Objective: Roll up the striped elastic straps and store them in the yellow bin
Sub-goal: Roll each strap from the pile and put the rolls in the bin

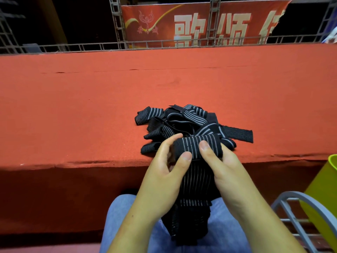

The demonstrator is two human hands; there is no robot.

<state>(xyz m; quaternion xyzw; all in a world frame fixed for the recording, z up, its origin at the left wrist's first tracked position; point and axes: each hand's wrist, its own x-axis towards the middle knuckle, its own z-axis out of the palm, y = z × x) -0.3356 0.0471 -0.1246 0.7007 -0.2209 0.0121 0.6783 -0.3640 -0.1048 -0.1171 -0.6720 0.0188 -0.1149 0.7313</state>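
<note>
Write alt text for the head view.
The left hand and right hand grip a partly rolled striped elastic strap, its loose end hanging onto the lap. More straps lie piled behind on the red carpeted ledge; a yellow bin stands at right.

Light from above falls bright and even on the top of the bench (109, 99); its front face is in deep shadow, the background nearly black. The strap (197, 145) is sharp, the banner (200, 26) soft. The railing (73, 47) bows toward the edges.
</note>
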